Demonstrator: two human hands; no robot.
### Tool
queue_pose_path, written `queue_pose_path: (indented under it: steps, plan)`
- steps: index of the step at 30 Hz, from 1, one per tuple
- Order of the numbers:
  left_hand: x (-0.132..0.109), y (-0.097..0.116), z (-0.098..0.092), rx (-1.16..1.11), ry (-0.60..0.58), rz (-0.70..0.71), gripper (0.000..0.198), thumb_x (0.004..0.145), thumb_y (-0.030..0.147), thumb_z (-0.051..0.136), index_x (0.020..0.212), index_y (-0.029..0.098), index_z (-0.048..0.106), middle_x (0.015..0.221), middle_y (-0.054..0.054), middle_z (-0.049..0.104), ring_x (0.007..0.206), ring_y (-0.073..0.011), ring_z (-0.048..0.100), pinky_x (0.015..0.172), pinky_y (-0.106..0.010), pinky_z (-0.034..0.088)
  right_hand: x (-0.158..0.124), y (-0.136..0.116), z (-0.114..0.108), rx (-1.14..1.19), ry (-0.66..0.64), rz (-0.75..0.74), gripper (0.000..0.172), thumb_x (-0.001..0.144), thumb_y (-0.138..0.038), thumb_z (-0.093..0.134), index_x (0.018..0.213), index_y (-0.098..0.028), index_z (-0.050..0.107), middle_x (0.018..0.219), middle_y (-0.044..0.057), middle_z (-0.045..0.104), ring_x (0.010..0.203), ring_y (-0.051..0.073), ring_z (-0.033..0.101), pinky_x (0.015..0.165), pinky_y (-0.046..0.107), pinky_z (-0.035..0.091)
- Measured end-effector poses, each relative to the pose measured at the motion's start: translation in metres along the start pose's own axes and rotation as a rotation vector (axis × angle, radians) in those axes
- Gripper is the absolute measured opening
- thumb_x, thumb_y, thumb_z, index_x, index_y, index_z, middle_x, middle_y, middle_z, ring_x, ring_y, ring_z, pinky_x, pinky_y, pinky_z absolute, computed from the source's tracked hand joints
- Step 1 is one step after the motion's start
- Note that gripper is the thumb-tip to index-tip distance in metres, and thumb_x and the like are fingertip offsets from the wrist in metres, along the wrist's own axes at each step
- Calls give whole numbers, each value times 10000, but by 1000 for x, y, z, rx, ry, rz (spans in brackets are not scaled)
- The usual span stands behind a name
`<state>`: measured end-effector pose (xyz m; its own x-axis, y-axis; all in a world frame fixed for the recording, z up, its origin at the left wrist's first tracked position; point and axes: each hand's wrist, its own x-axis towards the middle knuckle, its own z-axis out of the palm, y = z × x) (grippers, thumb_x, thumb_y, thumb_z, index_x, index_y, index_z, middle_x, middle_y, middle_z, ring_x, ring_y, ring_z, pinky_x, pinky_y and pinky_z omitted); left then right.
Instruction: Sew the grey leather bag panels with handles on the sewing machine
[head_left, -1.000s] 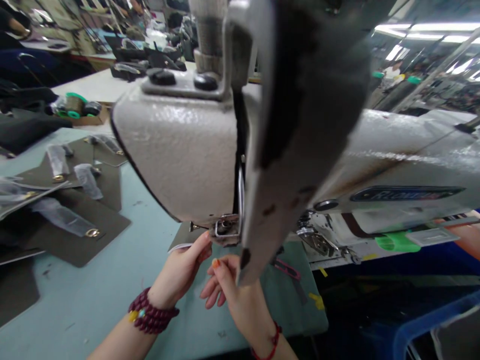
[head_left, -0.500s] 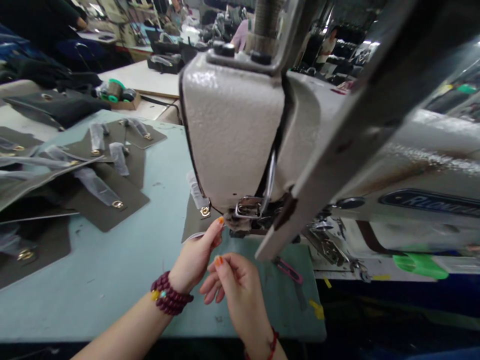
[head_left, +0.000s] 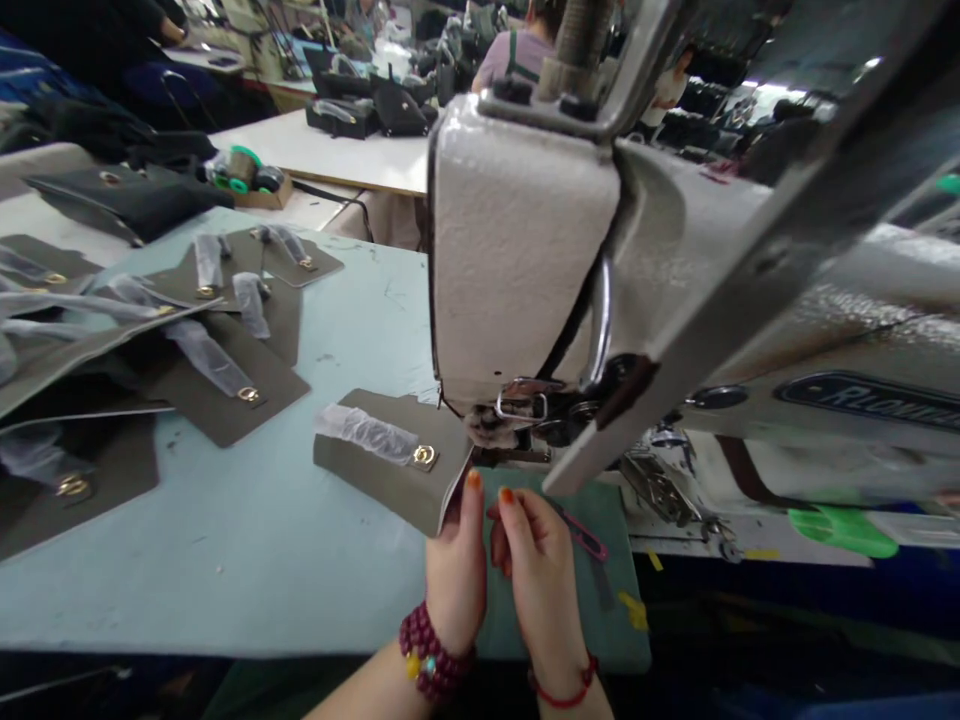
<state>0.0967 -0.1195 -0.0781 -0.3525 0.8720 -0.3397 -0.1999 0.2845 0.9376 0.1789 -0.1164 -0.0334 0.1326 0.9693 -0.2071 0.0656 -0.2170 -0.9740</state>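
My left hand [head_left: 456, 575], with a beaded bracelet at its wrist, pinches the near right edge of a grey-brown bag panel [head_left: 420, 500]. The panel lies on the pale green table, its right side by the presser foot of the sewing machine [head_left: 517, 250]. A strap [head_left: 367, 432] in clear wrapping and a gold clasp [head_left: 424, 457] sit on the panel. Close beside the left hand, my right hand [head_left: 544, 575] has thumb and fingers pressed together; anything between them is hidden. A pink-handled tool [head_left: 587, 538] lies just right of it.
More grey-brown panels [head_left: 214, 400] with wrapped straps overlap on the left. Behind them are a black bag piece [head_left: 124, 205] and a box of thread spools [head_left: 255, 190]. A slanted metal bar [head_left: 697, 320] crosses in front of the machine. Other people are in the background.
The panel has come out leftward from behind the machine head and now shows nearly whole. Both hands have shifted right in view, and the right hand's fingers have closed up. The view has also shifted.
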Motion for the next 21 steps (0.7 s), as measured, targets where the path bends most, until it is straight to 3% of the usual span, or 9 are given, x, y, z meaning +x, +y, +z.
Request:
queue_pose_path:
  steps: [3,5,6,8,11,14,17,21]
  plan:
    - [-9,-30,-43,-64,176,108,507,818,613,581,1119,208,626,1020,-97,670,912,-258,631,734,-331,502,3,-1,1,-13,33,-21,422,960,-498,510,725,-161,606,613,6,571,550,128,528,520,225,379]
    - [6,-33,-86,-11,247,219,478,880,575,508,1221,245,568,1201,-86,596,1039,-247,582,785,-325,484,5,-3,8,3,39,-34,436,970,-505,484,771,-154,648,702,37,637,641,154,596,572,231,417]
    - [20,-27,-105,151,186,377,456,926,496,492,1306,246,526,1315,-100,541,1179,-265,525,907,-362,456,7,-5,14,-1,43,-50,441,973,-504,478,763,-156,647,713,37,640,668,157,603,588,230,420]
    - [62,0,-129,553,-74,751,483,957,437,474,1403,253,462,1446,-125,453,1355,-333,390,1089,-505,332,11,-10,29,-44,49,-90,456,972,-500,473,686,-165,593,643,7,579,629,139,555,568,220,385]
    - [125,53,-125,936,-553,1142,725,923,589,455,1536,247,273,1542,-163,370,1424,-420,299,1126,-622,269,22,-17,49,-119,74,-125,467,953,-461,485,582,-180,452,532,-42,411,527,99,396,501,214,287]
    - [151,93,-103,1084,-808,1349,770,864,649,521,1506,251,368,1414,-161,515,1313,-397,468,1096,-580,364,29,-18,53,-100,86,-113,440,933,-425,485,571,-175,455,531,-42,403,526,94,372,500,212,283]
    - [138,114,-95,1232,-837,1343,697,861,584,586,1457,246,457,1332,-175,558,1187,-366,561,985,-526,480,28,-15,45,-48,69,-87,445,909,-456,509,573,-166,509,554,-22,465,557,109,439,511,208,316]
    - [117,121,-96,1318,-775,1303,619,863,576,587,1388,252,533,1258,-169,589,1133,-376,567,932,-554,491,27,-10,37,-17,60,-82,454,900,-461,532,555,-166,521,574,-6,510,617,134,520,541,205,366]
